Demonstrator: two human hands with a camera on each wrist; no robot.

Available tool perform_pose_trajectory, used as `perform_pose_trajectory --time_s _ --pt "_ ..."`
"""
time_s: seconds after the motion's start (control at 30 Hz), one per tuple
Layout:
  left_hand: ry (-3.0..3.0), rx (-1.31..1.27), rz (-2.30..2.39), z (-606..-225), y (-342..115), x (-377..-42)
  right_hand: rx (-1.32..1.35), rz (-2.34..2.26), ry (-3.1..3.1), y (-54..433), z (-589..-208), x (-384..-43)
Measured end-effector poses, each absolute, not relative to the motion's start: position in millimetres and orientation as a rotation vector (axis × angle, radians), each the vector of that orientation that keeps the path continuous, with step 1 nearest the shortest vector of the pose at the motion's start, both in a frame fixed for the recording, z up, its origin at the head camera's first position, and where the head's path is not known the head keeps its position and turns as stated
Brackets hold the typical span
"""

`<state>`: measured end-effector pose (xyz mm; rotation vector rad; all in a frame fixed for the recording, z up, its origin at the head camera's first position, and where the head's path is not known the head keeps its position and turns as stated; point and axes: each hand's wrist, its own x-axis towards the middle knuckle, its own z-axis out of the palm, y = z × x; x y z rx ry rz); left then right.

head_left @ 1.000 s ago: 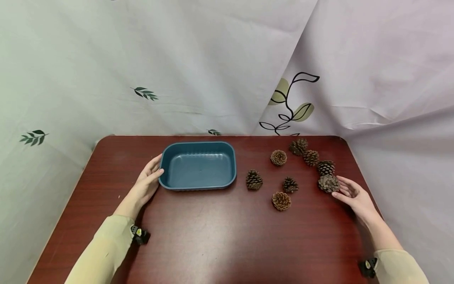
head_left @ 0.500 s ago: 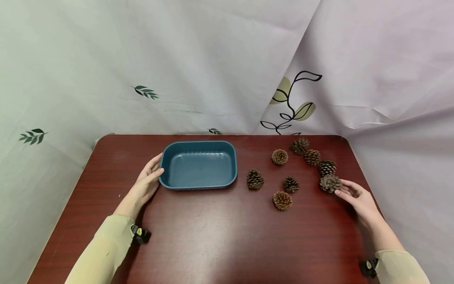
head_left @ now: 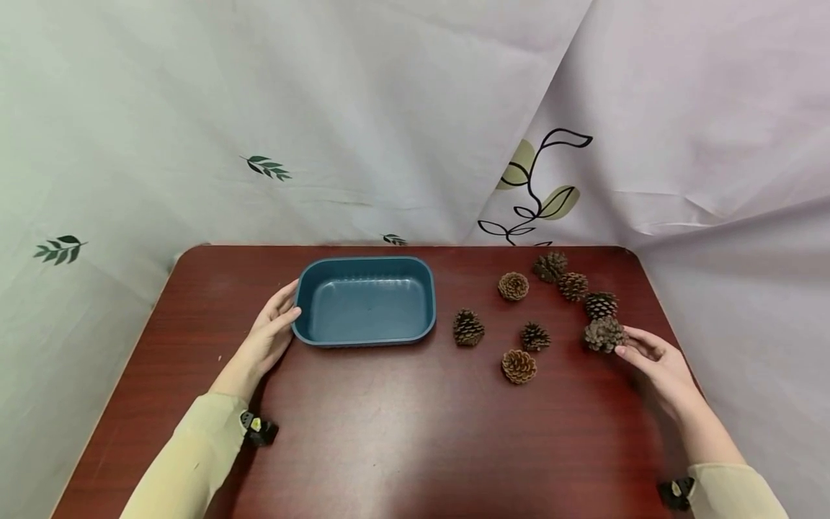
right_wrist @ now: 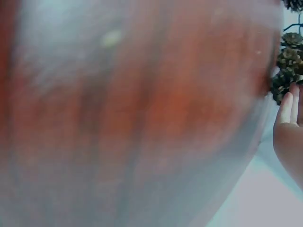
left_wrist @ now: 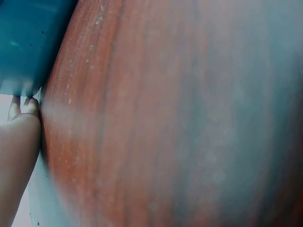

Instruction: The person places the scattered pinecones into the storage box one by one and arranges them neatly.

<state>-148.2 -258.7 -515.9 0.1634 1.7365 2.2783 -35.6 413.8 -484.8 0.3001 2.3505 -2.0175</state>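
Observation:
At the left end of a blue plastic bin (head_left: 366, 310), my left hand (head_left: 269, 330) holds the wall, thumb at the rim and fingers along the outside. Part of that hand (left_wrist: 21, 123) also shows low against the bin's side in the left wrist view. On the right, my right hand (head_left: 658, 364) pinches a grey-brown pine cone (head_left: 604, 335) between thumb and fingers. A darker pine cone (head_left: 601, 305) sits right behind it. In the right wrist view the right hand (right_wrist: 289, 127) is partly cut off, with the held pine cone (right_wrist: 281, 85) at its fingertips.
Several more pine cones lie on the red-brown table (head_left: 389, 425): one pine cone (head_left: 467, 328) beside the bin, another pine cone (head_left: 519, 366) nearer the front, another pine cone (head_left: 514, 286) farther back. A pale leaf-printed curtain (head_left: 389, 122) hangs behind the table.
The right hand's fingers have closed on the grey-brown pine cone, which has turned and appears slightly raised. The left hand and the bin keep their places.

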Motion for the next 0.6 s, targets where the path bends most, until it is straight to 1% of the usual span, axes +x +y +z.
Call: perform_pose_trajectory --time_s 0.27,0.6 --pt "1.727 0.169 2.299 -514.5 -256.5 -146.9 0.231 -2.153 2.267 399.2 -466.9 -40.6" --pt "1.724 0.196 2.324 -517.5 -257.8 -147.7 0.143 -2.223 2.235 370.4 -453.8 -58.8"
